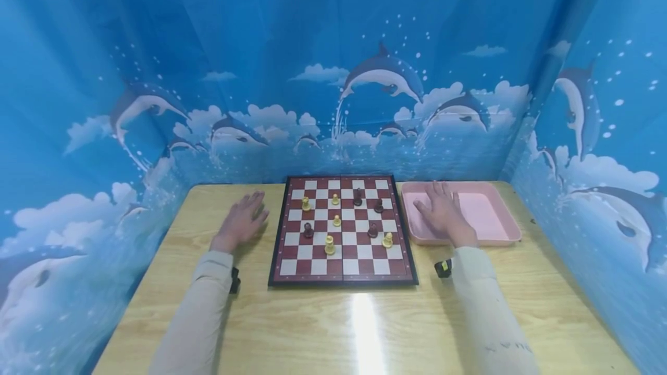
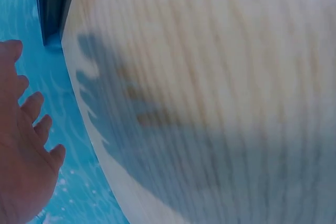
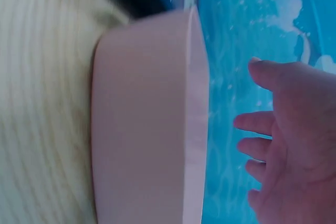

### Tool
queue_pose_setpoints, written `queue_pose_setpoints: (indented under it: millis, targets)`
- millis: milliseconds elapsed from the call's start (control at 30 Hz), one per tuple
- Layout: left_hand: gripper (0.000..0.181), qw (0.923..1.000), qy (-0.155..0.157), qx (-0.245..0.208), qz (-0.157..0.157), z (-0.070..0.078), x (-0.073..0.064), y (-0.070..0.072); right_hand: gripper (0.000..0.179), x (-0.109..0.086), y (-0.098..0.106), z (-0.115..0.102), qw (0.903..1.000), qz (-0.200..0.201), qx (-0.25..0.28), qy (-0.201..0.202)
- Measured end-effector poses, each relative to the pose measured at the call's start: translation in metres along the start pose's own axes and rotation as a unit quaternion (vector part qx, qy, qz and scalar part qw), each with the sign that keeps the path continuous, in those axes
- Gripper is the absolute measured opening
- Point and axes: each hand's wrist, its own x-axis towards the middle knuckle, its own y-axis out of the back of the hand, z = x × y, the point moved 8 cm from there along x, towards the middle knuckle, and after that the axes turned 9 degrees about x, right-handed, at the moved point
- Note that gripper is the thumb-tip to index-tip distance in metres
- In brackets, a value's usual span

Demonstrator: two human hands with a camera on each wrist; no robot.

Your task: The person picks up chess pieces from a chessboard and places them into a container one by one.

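In the head view a red-and-white chessboard [image 1: 319, 268] lies on the wooden table, with several pale yellow and dark chess pieces standing spread across it. Left of the board my left hand [image 1: 243, 221] is held over the table, fingers spread and holding nothing. The left wrist view shows that hand [image 2: 26, 150] at the edge, its shadow falling on the wood. To the board's right, my right hand [image 1: 445, 213] hovers above a pink tray [image 1: 487, 216] with loosely extended fingers. Nothing is in the right hand [image 3: 299, 135] in its wrist view, where the tray's side wall [image 3: 142, 124] stands nearby.
Among the pieces are a yellow rook [image 1: 329, 245], a dark piece [image 1: 308, 230] and a tall dark piece [image 1: 357, 197]. Blue dolphin-print curtains [image 1: 292, 33] enclose the table [image 1: 292, 328] at the back and both sides. Each wrist carries a small black device [image 1: 443, 268].
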Motion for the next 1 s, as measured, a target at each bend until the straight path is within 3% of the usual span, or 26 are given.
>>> queue_pose_setpoints:
  millis: [267,600,900,1000]
  targets:
    - [0.062,0.9979,-0.063,-0.011,-0.006,0.024,-0.004,-0.006,0.058,-0.015,-0.01,-0.03,0.9933,-0.029,0.092,0.065]
    - [0.063,0.9962,-0.085,-0.004,-0.023,0.043,-0.008,-0.017,0.046,-0.044,-0.013,-0.071,0.9735,-0.055,0.191,0.112]
    - [0.06,0.994,-0.105,0.018,-0.027,0.05,-0.009,-0.028,0.04,-0.07,-0.023,-0.087,0.9537,-0.056,0.256,0.148]
    - [0.059,0.9939,-0.107,0.013,-0.024,0.047,-0.011,-0.029,0.038,-0.074,-0.026,-0.087,0.9551,-0.044,0.252,0.149]
